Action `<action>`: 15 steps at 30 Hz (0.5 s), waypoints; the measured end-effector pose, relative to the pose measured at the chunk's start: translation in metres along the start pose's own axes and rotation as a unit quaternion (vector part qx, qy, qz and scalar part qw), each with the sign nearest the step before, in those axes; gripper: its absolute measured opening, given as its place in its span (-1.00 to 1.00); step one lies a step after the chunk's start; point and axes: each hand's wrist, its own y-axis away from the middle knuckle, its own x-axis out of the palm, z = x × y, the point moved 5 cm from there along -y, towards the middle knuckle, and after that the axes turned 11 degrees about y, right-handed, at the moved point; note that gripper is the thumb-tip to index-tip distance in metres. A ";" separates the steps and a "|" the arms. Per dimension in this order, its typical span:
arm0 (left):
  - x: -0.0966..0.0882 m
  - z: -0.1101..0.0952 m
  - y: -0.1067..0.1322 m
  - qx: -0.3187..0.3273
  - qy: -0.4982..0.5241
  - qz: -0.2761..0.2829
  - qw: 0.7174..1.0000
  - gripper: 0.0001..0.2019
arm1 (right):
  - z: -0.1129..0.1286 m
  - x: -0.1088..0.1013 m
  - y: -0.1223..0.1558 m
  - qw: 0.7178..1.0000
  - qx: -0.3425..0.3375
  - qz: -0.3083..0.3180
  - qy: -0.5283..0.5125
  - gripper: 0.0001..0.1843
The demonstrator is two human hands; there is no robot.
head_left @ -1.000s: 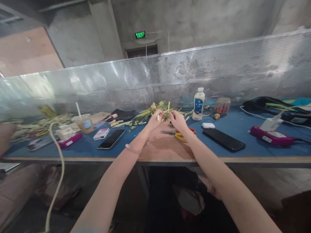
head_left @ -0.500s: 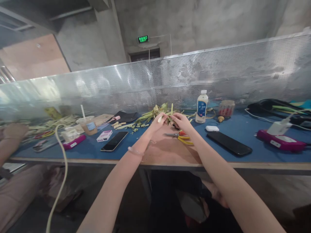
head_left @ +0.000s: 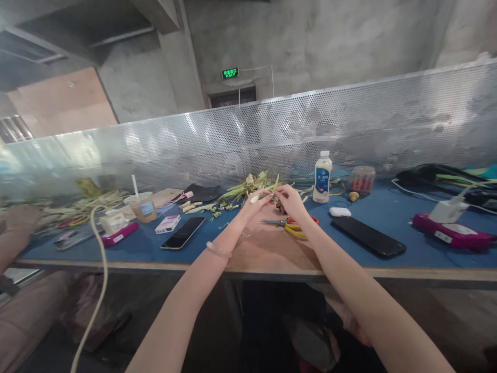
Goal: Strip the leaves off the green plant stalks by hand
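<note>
Now, in the head view, my left hand (head_left: 252, 206) and my right hand (head_left: 292, 201) meet above the brown part of the tabletop (head_left: 272, 254). My left fingers are closed on a pale strip (head_left: 254, 199), which lies across the hand. My right fingers pinch, as it seems, the foot of a green strip (head_left: 277, 181), which stands up between the two hands. What exactly the fingertips do there is too small to tell.

To do this well, I judge that the left grip should be firm but not crushing, because such a strip could split. The right fingers should pinch close to the left ones, so that the strip does not bend. The scissors (head_left: 295, 229) lie open-handled just below my right hand, so my wrist should stay high. Behind my hands is a heap of plant pieces (head_left: 236, 193).
</note>
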 end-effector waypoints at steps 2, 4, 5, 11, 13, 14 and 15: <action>-0.001 0.003 0.000 -0.014 0.006 -0.013 1.000 -0.70 | 0.001 0.000 0.001 1.000 -0.001 -0.004 0.005 -0.77; -0.003 0.006 -0.001 -0.026 -0.001 -0.023 0.999 -0.71 | 0.001 0.001 0.002 1.000 -0.002 -0.007 0.009 -0.78; -0.003 0.008 -0.001 -0.030 -0.005 -0.024 0.999 -0.71 | 0.001 0.000 0.002 1.000 -0.003 -0.010 0.011 -0.78; -0.002 0.008 -0.001 -0.013 -0.006 -0.001 1.000 -0.73 | -0.001 -0.002 0.000 0.998 -0.018 -0.037 0.042 -0.80; -0.002 0.010 -0.002 -0.017 -0.014 -0.004 1.000 -0.73 | -0.001 -0.003 0.000 0.997 -0.025 -0.047 0.053 -0.80; -0.002 0.010 -0.003 -0.020 -0.016 -0.009 1.000 -0.72 | 0.000 -0.003 0.000 0.997 -0.027 -0.053 0.057 -0.80; -0.002 0.011 -0.004 -0.024 -0.017 -0.016 0.999 -0.71 | 0.000 -0.004 -0.001 0.996 -0.028 -0.059 0.061 -0.80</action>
